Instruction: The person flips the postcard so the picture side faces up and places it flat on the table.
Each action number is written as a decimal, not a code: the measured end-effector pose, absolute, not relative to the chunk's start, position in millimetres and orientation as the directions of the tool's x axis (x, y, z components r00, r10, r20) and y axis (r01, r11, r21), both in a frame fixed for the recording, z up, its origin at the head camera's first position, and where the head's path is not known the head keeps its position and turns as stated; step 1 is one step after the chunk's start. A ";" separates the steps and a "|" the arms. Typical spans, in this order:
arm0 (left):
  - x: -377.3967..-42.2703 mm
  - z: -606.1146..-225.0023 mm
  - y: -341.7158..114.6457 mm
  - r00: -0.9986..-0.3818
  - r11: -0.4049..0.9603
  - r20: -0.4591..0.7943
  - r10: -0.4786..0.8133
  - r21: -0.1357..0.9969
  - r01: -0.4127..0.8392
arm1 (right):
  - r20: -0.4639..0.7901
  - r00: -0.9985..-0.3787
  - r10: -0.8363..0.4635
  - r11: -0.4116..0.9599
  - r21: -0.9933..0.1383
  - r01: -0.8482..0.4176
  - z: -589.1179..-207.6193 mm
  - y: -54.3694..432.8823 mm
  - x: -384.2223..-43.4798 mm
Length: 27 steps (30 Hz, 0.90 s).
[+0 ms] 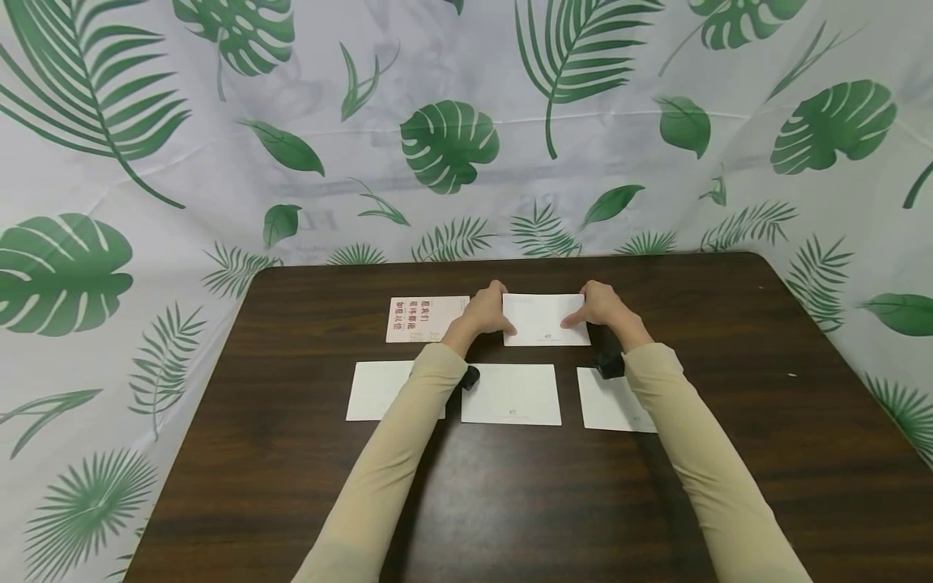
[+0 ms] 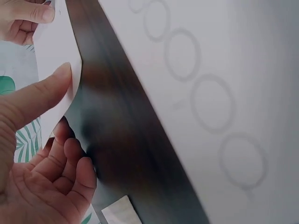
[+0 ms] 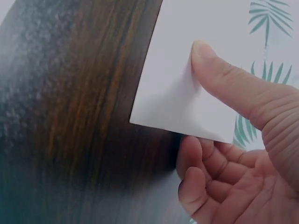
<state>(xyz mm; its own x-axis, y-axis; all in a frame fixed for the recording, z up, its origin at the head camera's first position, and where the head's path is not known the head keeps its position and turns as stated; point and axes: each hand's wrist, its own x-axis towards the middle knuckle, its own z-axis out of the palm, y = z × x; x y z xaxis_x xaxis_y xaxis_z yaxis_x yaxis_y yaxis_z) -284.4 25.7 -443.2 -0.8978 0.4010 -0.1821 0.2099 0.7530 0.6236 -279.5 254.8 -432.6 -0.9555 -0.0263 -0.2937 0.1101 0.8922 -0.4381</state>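
Note:
A white postcard with a small faint mark near its lower edge is held at both ends in the back row. My left hand pinches its left end; in the left wrist view the thumb lies on the face, with curled fingers behind. At the other end my right hand grips it, the thumb flat on the white face and the fingers underneath. Just left of it lies a pink card printed with dark red characters, partly covered by the left hand.
Three white cards lie in the front row: a left one and a right one, both partly behind the forearms, and a middle one. The dark wooden table meets a leaf-patterned cloth at the back.

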 end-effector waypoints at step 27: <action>-280.7 -441.0 16.1 -0.919 0.576 -0.086 0.384 0.800 0.166 | -0.243 -0.966 -0.087 0.825 -0.562 0.067 -425.1 266.6 -264.1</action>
<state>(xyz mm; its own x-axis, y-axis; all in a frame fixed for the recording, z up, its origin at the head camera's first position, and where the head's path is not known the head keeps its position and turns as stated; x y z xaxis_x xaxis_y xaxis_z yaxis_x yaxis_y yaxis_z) -280.7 16.1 -441.0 -0.9192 0.3844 -0.0859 0.1663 0.5763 0.8001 -264.1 266.6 -425.1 -0.9661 -0.0868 -0.2433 0.0674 0.8245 -0.5618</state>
